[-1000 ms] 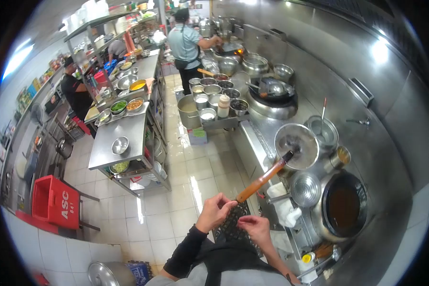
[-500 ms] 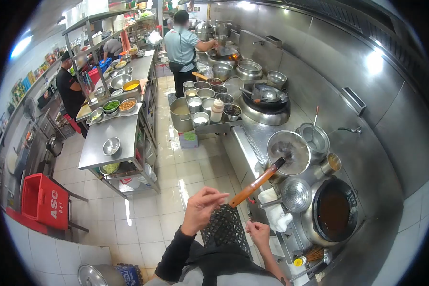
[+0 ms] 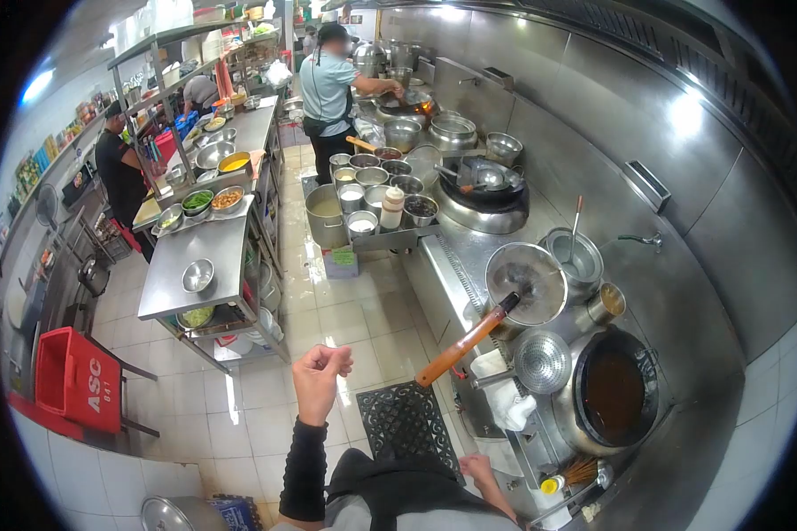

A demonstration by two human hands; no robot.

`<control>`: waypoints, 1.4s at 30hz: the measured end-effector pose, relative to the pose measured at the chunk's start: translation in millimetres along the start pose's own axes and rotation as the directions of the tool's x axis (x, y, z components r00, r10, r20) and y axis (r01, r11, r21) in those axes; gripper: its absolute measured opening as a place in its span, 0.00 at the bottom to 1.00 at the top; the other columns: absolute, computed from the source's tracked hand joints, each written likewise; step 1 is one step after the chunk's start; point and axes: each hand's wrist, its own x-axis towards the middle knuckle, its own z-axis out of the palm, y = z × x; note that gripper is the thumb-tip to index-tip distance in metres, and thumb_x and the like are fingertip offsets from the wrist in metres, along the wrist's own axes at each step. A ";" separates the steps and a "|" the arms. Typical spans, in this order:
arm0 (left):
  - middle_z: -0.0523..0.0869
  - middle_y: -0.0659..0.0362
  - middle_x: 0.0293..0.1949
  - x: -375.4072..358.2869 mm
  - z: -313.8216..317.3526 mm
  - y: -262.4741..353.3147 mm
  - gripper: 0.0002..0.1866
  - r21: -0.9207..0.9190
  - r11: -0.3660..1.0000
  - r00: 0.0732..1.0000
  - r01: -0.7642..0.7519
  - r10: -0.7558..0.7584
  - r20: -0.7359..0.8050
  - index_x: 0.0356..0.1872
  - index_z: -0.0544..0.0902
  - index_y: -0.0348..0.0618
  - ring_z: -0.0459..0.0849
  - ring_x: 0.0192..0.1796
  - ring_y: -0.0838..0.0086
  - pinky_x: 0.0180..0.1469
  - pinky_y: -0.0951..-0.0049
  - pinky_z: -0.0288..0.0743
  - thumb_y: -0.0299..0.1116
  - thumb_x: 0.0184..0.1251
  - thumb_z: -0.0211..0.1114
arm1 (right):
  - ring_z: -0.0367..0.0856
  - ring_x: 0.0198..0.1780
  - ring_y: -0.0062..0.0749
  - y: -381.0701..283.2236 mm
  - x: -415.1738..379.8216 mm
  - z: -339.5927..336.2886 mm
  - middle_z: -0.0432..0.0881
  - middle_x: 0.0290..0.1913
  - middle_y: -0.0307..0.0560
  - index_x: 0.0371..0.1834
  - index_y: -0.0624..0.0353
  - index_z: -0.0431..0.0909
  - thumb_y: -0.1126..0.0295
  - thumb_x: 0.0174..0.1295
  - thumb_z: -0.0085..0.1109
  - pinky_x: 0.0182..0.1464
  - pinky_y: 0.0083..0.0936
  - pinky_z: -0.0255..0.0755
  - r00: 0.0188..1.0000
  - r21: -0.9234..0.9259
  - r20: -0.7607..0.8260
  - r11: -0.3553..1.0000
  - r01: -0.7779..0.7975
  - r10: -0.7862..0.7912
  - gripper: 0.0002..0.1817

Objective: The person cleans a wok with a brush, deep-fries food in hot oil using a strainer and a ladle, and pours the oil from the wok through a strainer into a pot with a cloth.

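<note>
My left hand [image 3: 322, 382] is raised over the tiled floor, left of the wooden handle [image 3: 460, 350]. Its fingers are curled in, and whatever they may hold is hidden. That handle belongs to a wide round utensil [image 3: 527, 283], which looks like a mesh strainer and lies across a pot on the stove counter. Low beside my body is my right hand [image 3: 477, 469], close to the counter's front edge; its fingers are too small and blurred to read. A perforated ladle [image 3: 542, 361] and a crumpled white cloth [image 3: 508, 403] are nearer the counter edge.
A wok of dark brown liquid [image 3: 615, 394] is set in the counter at right. Seasoning pots [image 3: 363, 196] stand ahead, beyond them a co-worker [image 3: 328, 93] at a flaming wok. A steel table [image 3: 164, 296] and a red bin [image 3: 84, 380] are left. A black mat [image 3: 406, 420] lies underfoot.
My left hand has moved left, away from the wooden handle, and its fingers have curled in. My right hand has dropped lower toward my body. The view has shifted slightly.
</note>
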 end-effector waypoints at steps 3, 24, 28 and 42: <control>0.85 0.61 0.23 2.4 -10.8 -6.7 0.22 0.069 0.997 1.000 0.022 -0.023 0.018 0.27 0.86 0.34 0.79 0.25 0.82 0.30 0.78 0.74 0.40 0.80 0.65 | 0.85 0.28 0.27 43.6 2.3 -25.0 0.87 0.28 0.45 0.32 0.63 0.90 0.74 0.59 0.67 0.27 0.27 0.76 0.999 -0.159 -0.014 0.986 -0.049 0.047 0.05; 0.87 0.57 0.31 18.8 -52.7 -222.7 0.10 0.302 0.923 0.971 0.237 -0.238 -0.034 0.36 0.83 0.34 0.86 0.30 0.76 0.34 0.73 0.87 0.28 0.66 0.76 | 0.84 0.23 0.30 135.3 18.6 -50.1 0.85 0.26 0.49 0.35 0.66 0.87 0.79 0.61 0.57 0.24 0.29 0.82 0.981 -0.067 -0.135 0.987 -0.147 0.137 0.07; 0.86 0.59 0.26 23.4 -38.3 -238.8 0.10 0.434 0.855 0.951 0.283 -0.308 -0.013 0.29 0.85 0.36 0.82 0.27 0.80 0.27 0.77 0.78 0.29 0.64 0.78 | 0.83 0.21 0.33 144.5 25.3 -50.3 0.83 0.25 0.51 0.36 0.68 0.85 0.82 0.62 0.54 0.23 0.31 0.81 0.968 0.017 -0.213 0.991 -0.132 0.133 0.08; 0.78 0.63 0.22 -40.6 -116.5 -362.3 0.13 0.279 0.457 0.388 0.845 -0.881 0.270 0.37 0.83 0.43 0.75 0.23 0.75 0.25 0.75 0.66 0.42 0.73 0.72 | 0.79 0.32 0.35 167.5 89.6 -131.6 0.80 0.34 0.44 0.51 0.60 0.73 0.68 0.63 0.66 0.36 0.39 0.79 0.845 0.502 -0.529 0.830 0.244 0.072 0.17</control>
